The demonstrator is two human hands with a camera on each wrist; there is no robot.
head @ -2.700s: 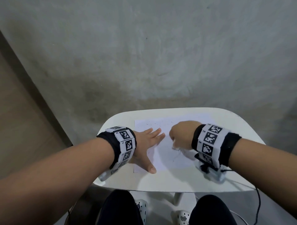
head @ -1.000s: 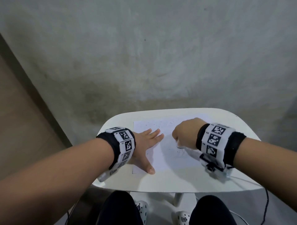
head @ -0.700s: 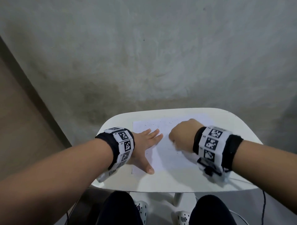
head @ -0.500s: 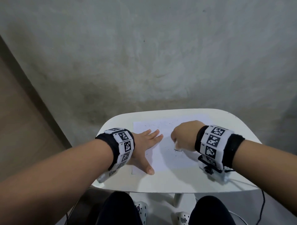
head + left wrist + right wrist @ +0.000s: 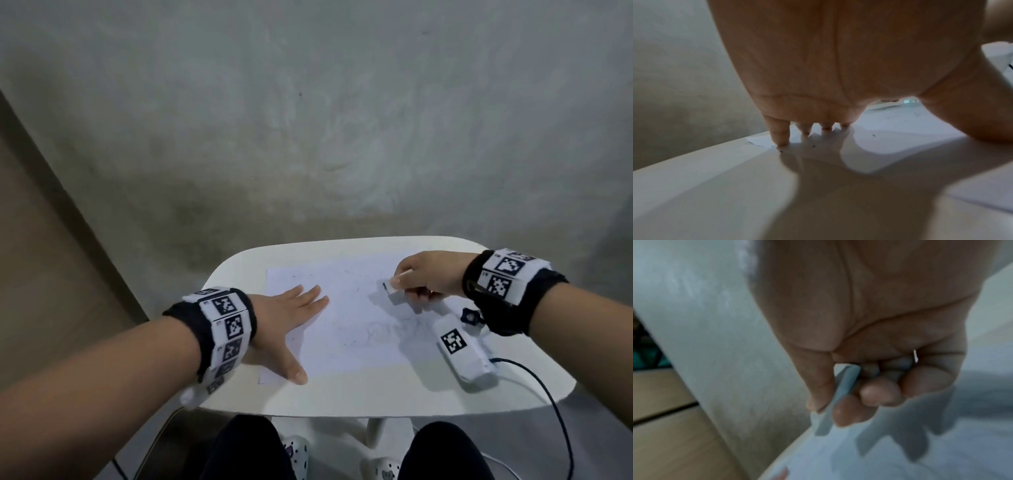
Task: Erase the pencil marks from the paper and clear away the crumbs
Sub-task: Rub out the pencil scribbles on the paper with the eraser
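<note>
A white sheet of paper (image 5: pixel 346 329) lies on the small white table (image 5: pixel 342 394), with faint pencil marks (image 5: pixel 387 330) left of the wrist camera and dark crumbs (image 5: pixel 813 145) scattered over it. My left hand (image 5: pixel 291 315) lies flat on the sheet's left part, fingers spread and straight, thumb near the front edge. My right hand (image 5: pixel 424 279) is lifted over the sheet's far right part and pinches a white eraser (image 5: pixel 394 294) between thumb and curled fingers. The eraser (image 5: pixel 838 395) juts down past my fingertips, just above the paper.
The right wrist camera's white housing (image 5: pixel 460 349) hangs over the table's right side, its black cable (image 5: pixel 555 411) trailing off the front edge. A grey concrete wall stands right behind the table. My knees and patterned shoes (image 5: pixel 298 448) are below the front edge.
My right hand has lifted off the middle of the sheet and swung right and back, turning so the eraser now shows. The left hand has stayed flat on the paper.
</note>
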